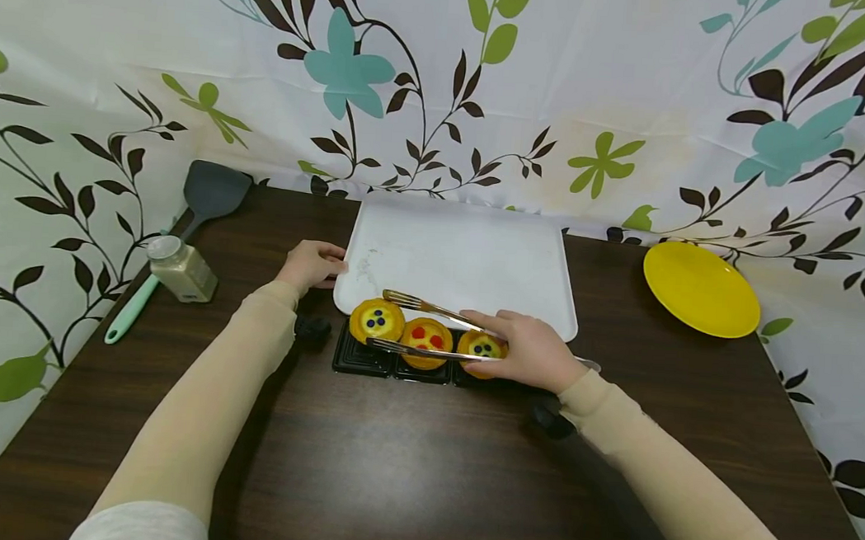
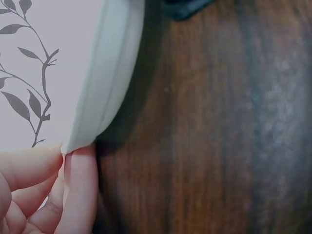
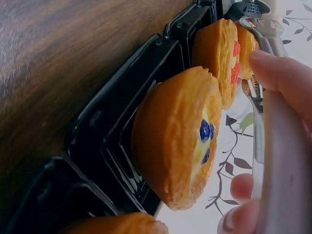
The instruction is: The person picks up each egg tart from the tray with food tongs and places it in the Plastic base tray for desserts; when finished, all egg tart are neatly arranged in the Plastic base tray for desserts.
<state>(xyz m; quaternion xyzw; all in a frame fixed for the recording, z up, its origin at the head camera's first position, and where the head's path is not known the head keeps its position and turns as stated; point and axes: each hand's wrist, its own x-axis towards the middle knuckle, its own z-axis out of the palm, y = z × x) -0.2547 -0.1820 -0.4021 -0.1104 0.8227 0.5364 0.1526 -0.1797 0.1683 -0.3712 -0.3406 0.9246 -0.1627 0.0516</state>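
My left hand (image 1: 314, 264) pinches the left rim of a white tray (image 1: 463, 255), thumb above and fingers beneath it in the left wrist view. My right hand (image 1: 535, 351) holds metal tongs (image 1: 441, 310), their arms spread and pointing left over a row of tarts. A blueberry tart (image 1: 376, 321) is at the left end, a tart with red fruit (image 1: 427, 336) beside it, then a second blueberry tart (image 1: 483, 349) partly behind the tongs and fingers. They sit at a black plastic tray (image 1: 360, 360) with compartments. Another tart (image 3: 117, 226) shows at the right wrist view's lower edge.
A yellow plate (image 1: 701, 288) lies at the back right of the dark wooden table (image 1: 420, 467). On the left are a spatula (image 1: 216, 192) with a mint handle and a square jar (image 1: 182, 271) with a pale lid. A floral cloth (image 1: 429, 80) hangs behind.
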